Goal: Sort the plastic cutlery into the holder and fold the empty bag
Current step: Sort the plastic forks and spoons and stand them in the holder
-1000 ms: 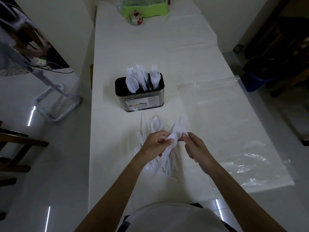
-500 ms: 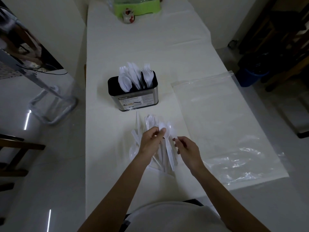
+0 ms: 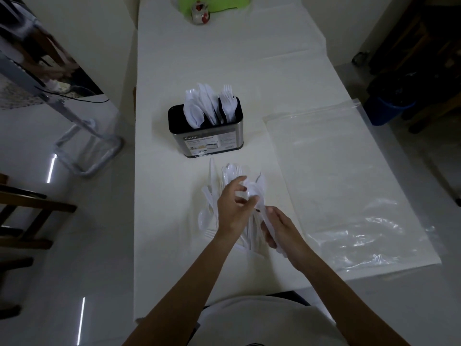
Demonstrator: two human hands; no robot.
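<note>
both hands pinch white cutlery over the loose pile (image 3: 225, 208): left hand (image 3: 233, 211) around spoons (image 3: 252, 191), right hand (image 3: 279, 231) gripping handles. risk: slippery pieces dropping short of the holder (image 3: 207, 138); bag (image 3: 349, 186) unfolded alongside.

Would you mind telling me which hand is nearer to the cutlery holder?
Left. The left hand is over the loose cutlery pile, just in front of the cutlery holder; the right hand sits lower and further right.

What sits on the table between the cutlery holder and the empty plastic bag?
Nothing: in the head view, only bare white tablecloth separates the holder from the bag. They do not touch.
</note>
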